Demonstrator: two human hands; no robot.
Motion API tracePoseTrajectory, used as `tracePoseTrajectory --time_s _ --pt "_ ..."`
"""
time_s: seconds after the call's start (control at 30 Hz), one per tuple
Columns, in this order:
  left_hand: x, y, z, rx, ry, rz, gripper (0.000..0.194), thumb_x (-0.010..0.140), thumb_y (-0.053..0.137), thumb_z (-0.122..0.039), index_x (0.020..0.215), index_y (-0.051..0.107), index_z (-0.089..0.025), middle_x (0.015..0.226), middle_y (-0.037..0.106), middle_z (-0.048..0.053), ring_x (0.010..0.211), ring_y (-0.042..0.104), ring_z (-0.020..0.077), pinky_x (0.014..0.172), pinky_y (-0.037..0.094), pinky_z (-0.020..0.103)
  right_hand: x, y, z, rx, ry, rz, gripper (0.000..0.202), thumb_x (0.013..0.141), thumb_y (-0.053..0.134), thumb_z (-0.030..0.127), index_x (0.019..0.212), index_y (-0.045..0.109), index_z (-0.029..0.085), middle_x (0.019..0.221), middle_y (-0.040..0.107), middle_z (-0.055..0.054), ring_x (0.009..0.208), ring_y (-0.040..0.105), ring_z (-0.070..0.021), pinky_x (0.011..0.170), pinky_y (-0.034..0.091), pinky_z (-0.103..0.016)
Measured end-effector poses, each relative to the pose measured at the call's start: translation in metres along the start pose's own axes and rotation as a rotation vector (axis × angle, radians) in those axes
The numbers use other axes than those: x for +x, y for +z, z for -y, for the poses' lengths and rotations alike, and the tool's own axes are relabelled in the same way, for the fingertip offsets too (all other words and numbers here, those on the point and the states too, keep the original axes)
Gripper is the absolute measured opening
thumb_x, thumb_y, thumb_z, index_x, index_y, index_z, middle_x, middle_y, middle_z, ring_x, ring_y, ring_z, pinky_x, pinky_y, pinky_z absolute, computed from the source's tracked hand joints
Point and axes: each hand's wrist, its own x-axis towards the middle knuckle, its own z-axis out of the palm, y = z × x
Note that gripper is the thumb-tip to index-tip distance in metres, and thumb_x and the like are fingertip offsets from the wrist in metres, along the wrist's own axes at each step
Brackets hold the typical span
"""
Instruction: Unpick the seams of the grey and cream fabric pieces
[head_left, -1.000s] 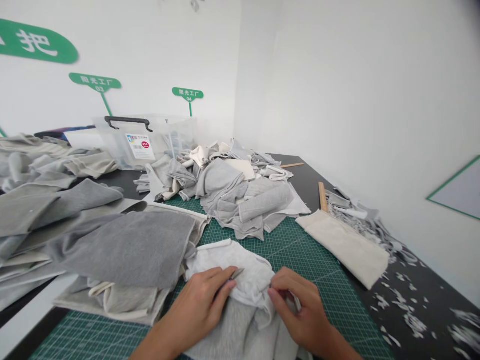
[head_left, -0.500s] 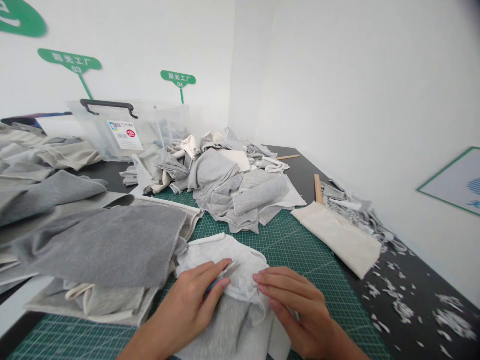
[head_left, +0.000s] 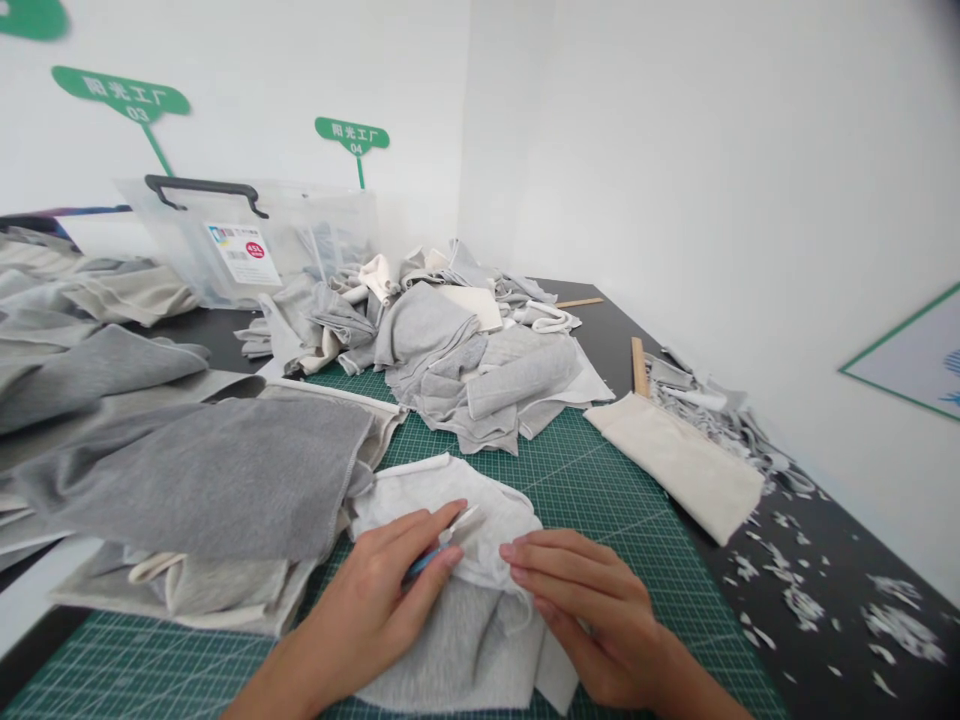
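My left hand [head_left: 397, 575] is closed around small blue-handled thread snips [head_left: 466, 522], whose pale metal blades point away to the upper right, over the cloth. Under both hands lies a light grey fabric piece [head_left: 472, 640], with its paler side folded up at the far end. At the right edge of this fold, my right hand [head_left: 592, 600] pinches the fabric, fingers straight and close together with the thumb below. The blade tips are a short way left of my right fingertips. Most of the snips' handle is hidden inside my left hand.
A green cutting mat [head_left: 600, 490] lies beneath the work. Stacked grey fabric [head_left: 217, 480] fills the left side, and a rumpled heap [head_left: 435, 340] stands behind. A clear plastic bin [head_left: 300, 230] is at the back. Folded cream cloth [head_left: 675, 465], a wooden ruler [head_left: 639, 367] and scraps [head_left: 802, 605] lie right.
The view has tilted down slightly, so the background sits higher. My hands keep nearly the same pose on the fabric, and the snips' blades have shifted a little.
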Motion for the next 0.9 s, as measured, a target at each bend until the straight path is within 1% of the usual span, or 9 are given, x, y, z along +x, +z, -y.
tracePoseTrajectory --time_s 0.17,0.27,0.37,0.5,0.7,0.9 --pt "-0.001 -0.004 -0.012 -0.078 0.016 0.023 0.040 0.094 0.052 -0.029 0.134 0.047 -0.032 0.122 0.063 0.002 0.109 0.061 0.0183 0.087 0.052 0.027 0.002 0.004 0.000 -0.023 -0.057 0.034 0.039 0.082 0.052 0.000 0.119 0.059 0.009 0.118 0.066 -0.011 0.115 0.057 -0.0169 0.097 0.051 -0.032" --pt "0.000 -0.003 -0.018 -0.134 0.041 0.089 0.042 0.095 0.050 -0.028 0.137 0.043 -0.033 0.119 0.064 0.002 0.105 0.062 0.0182 0.080 0.053 0.025 0.004 0.007 0.002 -0.055 -0.088 0.030 0.033 0.084 0.052 0.004 0.116 0.061 0.008 0.111 0.069 -0.011 0.115 0.057 -0.0176 0.097 0.051 -0.031" --pt "0.000 -0.001 -0.020 -0.173 0.066 0.132 0.045 0.096 0.048 -0.027 0.139 0.040 -0.032 0.115 0.065 0.003 0.101 0.062 0.0182 0.078 0.053 0.025 0.004 0.009 0.003 -0.066 -0.086 0.017 0.030 0.085 0.051 0.005 0.113 0.062 0.008 0.106 0.070 -0.010 0.115 0.058 -0.0177 0.097 0.051 -0.030" --pt "-0.002 0.001 -0.018 -0.170 0.067 0.138 0.046 0.096 0.047 -0.025 0.141 0.038 -0.030 0.112 0.064 0.005 0.097 0.062 0.0183 0.077 0.052 0.027 0.000 0.010 0.001 -0.083 -0.086 0.012 0.030 0.086 0.051 0.005 0.113 0.062 0.009 0.106 0.070 -0.010 0.116 0.057 -0.0178 0.098 0.050 -0.031" --pt "-0.002 0.001 -0.019 -0.170 0.085 0.148 0.043 0.096 0.046 -0.022 0.139 0.041 -0.029 0.110 0.065 0.005 0.094 0.062 0.0177 0.076 0.051 0.027 -0.001 0.010 -0.001 -0.077 -0.093 0.029 0.031 0.085 0.052 0.004 0.115 0.061 0.007 0.107 0.070 -0.011 0.115 0.058 -0.0182 0.096 0.052 -0.031" --pt "-0.001 0.001 -0.021 -0.160 0.118 0.115 0.041 0.096 0.046 -0.021 0.136 0.044 -0.027 0.104 0.066 0.005 0.089 0.063 0.0174 0.072 0.051 0.026 0.000 0.010 0.000 -0.094 -0.113 0.012 0.030 0.087 0.051 0.005 0.115 0.061 0.009 0.103 0.071 -0.009 0.110 0.061 -0.0178 0.094 0.053 -0.032"
